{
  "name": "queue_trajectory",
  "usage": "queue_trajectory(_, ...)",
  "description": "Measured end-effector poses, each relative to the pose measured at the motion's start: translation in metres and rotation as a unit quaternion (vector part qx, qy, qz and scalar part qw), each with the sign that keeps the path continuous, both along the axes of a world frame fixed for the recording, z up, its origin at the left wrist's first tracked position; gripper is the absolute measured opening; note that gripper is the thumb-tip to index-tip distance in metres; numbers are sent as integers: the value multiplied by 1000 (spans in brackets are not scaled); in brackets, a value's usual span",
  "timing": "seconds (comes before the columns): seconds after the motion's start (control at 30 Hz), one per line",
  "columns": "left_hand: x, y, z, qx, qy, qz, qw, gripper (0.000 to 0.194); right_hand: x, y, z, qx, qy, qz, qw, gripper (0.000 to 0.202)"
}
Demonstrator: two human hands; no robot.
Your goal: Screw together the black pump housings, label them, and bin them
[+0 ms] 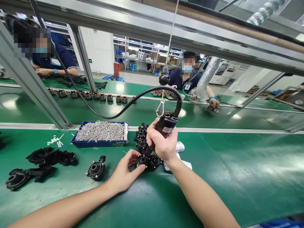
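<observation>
My right hand (163, 139) is wrapped round a black corded electric screwdriver (167, 123), which hangs by a wire loop and points down. Its tip meets the cluster of pumps, though the exact contact spot is hidden. With thumb and fingers, my left hand (127, 171) grips a round black pump housing (142, 161) on the green bench. Another pump (155, 161) stands just right of it, and more pumps (142, 144) are lined up behind. A single black pump (96, 169) with screws at its rim sits apart, left of my left hand.
A blue tray (99, 144) heaped with screws (99, 130) stands behind my left hand. Black plastic parts (42, 164) lie at left, white pieces (178, 158) by my right wrist. The screwdriver cable (114, 117) loops overhead. Two people (187, 76) work across metal frame posts (82, 57).
</observation>
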State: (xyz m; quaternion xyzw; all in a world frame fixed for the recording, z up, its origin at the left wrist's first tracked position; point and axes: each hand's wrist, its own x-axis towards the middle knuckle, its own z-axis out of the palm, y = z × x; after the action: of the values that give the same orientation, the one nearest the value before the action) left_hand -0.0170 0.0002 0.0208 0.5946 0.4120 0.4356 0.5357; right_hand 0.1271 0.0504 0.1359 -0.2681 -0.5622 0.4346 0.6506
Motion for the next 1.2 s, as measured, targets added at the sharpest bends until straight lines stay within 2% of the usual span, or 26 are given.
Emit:
queue_trajectory(0.27,-1,-2,-1,-5,3,-10,1000,35,1,-1,0,-18,-14,-20,1000,25)
queue_trajectory(0.43,6,-6,-8,28,7,-14,999,34,9,-12,17,-1,-31,-11,999,24)
queue_trajectory(0.57,7,-5,-12,46,21,-36,998,37,7,-27,29,21,3,17,1000,21)
queue_trajectory(0.8,6,-5,-13,57,17,-46,997,40,-4,-28,19,2,3,91,996,22)
queue_trajectory(1.03,6,-5,-13,54,31,-38,997,45,-4,-29,17,-6,-12,77,997,24)
queue_trajectory(1.2,5,-4,-15,67,26,-45,996,40,-4,-31,18,-2,-8,75,997,22)
